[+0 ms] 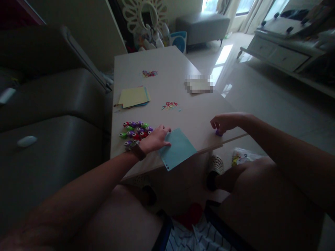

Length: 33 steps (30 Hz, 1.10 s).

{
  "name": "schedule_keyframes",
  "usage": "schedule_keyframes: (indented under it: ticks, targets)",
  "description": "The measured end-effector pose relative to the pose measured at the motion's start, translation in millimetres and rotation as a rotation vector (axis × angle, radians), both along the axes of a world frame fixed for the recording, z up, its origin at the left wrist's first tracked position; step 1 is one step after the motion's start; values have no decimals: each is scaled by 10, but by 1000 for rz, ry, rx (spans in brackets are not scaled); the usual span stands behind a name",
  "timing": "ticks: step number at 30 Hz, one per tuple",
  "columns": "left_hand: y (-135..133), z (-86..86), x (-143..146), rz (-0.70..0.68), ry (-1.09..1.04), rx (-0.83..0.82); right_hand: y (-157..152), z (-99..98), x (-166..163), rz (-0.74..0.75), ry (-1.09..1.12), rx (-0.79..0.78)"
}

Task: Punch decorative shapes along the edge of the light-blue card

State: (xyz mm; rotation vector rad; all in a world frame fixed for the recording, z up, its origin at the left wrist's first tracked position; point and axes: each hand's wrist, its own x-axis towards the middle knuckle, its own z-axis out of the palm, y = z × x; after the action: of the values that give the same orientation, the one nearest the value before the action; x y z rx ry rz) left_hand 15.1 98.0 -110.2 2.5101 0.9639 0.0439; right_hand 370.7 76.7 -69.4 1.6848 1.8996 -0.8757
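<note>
A light blue sheet of paper (178, 148) lies at a slant on the near part of the table, one corner jutting past the edge. Small dark holes show at that corner. My left hand (157, 137) rests on the sheet's left side, thumb and fingers apart. Close to that wrist sits a cluster of small red, purple and green craft punches (129, 134), partly covered by my hand. On the right, near the table edge, my right hand (222, 122) has its bent fingers on a small purple craft punch (219, 132), which they partly hide.
Yellow and blue paper sheets (134, 97) are stacked at the table's left. Piles of tiny coloured paper bits lie mid-table (170, 105) and farther back (149, 73). A blurred pale item (200, 86) lies at the right edge. A grey sofa (49, 94) stands left.
</note>
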Motion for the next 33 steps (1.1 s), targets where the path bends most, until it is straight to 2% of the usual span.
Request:
schedule_keyframes:
  ticks: [5,10,14,25,33]
  targets:
    - [16,23,11,44,0,-74,19,67,-224,107,193,188]
    - [18,71,41,56,37,-77,46,-42,-339,122,216,246]
    - [39,57,41,36,36,-70,71,-138,-360,116,279,260]
    - [42,23,-12,-84,-81,-113,78,-184,-414,94,397,224]
    - [25,81,-3,-35,-129,-131,48,-174,-487,135,386,279]
